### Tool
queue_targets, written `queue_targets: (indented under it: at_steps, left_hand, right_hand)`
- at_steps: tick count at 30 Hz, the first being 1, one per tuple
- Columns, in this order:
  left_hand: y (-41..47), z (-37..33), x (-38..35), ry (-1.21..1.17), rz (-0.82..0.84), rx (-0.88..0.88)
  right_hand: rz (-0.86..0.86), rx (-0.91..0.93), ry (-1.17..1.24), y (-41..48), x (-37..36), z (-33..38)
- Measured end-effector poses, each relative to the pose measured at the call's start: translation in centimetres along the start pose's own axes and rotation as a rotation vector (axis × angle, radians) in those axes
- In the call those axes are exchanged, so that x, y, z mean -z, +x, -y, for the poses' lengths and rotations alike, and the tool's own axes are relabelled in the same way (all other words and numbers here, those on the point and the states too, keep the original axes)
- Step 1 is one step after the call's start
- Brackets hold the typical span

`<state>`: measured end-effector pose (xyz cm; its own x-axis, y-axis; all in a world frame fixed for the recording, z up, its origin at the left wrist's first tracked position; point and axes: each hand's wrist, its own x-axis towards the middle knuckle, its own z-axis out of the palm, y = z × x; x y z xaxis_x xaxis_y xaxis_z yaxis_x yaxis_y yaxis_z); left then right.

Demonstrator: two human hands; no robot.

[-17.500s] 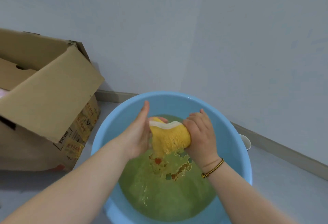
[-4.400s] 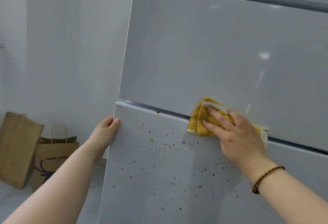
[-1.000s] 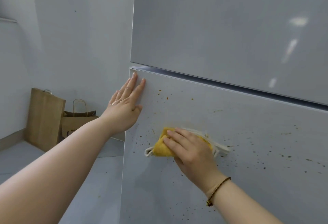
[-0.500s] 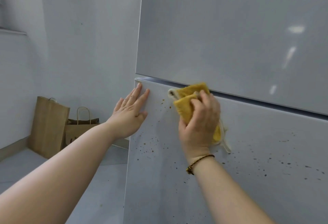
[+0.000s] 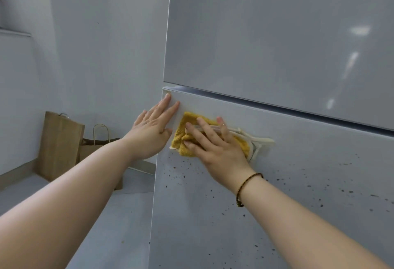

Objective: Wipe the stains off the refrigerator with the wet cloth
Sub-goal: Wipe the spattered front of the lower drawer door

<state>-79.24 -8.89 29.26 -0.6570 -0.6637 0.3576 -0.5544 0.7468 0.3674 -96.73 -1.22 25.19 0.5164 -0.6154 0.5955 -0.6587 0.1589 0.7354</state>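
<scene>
The grey refrigerator [image 5: 277, 34] fills the right side, with an upper door and a lower door [image 5: 298, 194] split by a dark gap. Dark brown stain specks [image 5: 181, 174] dot the lower door below and to the right of my hands. A yellow wet cloth [image 5: 183, 138] with a white edge lies flat against the lower door near its top left corner. My right hand [image 5: 215, 147] presses on the cloth with spread, straight fingers. My left hand [image 5: 152, 130] rests flat on the door's left edge, just left of the cloth.
Two brown paper bags [image 5: 60, 147] stand on the grey floor against the white wall to the left of the refrigerator. A skirting board runs along the wall base. Bare floor [image 5: 119, 226] lies beside the refrigerator's left side.
My right hand has moved the cloth down and left from the gap between the doors and now lies flat across it. The left hand stays on the door edge.
</scene>
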Motion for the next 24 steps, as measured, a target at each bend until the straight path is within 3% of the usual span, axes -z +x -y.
queue_targets:
  at_steps: [3,7,9,11,14,16,20,24]
  left_hand:
    - [-0.2,0.1,-0.1,-0.039,-0.018,-0.02]
    - [-0.1,-0.1,-0.1,-0.149,-0.068,-0.015]
    - [-0.1,-0.3,0.1,-0.179,-0.072,0.014]
    - [0.0,-0.3,0.3,-0.161,-0.055,0.026]
    - [-0.1,-0.4,0.5,-0.09,-0.049,0.02]
    - [-0.3,-0.6,0.7,-0.068,-0.059,0.031]
    - [-0.4,-0.6,0.7,-0.037,-0.078,0.036]
    - [-0.6,-0.9,0.1,-0.126,-0.108,0.049]
  right_hand:
    - [-0.058,-0.184,-0.021,0.8,0.5,-1.8]
    - [-0.031,-0.404,0.047,2.9,-0.7,1.9]
    - [0.038,-0.315,0.065,2.9,-1.6,4.8]
    - [0.123,-0.092,0.058,2.4,-1.7,6.6]
    - [0.172,0.086,-0.008,2.9,-1.4,5.2]
    - [0.134,0.049,-0.013,4.2,-0.9,3.1]
    - [0.225,-0.166,-0.007,5.3,0.1,3.0]
    - [0.267,-0.009,0.001,3.0,-1.4,5.5]
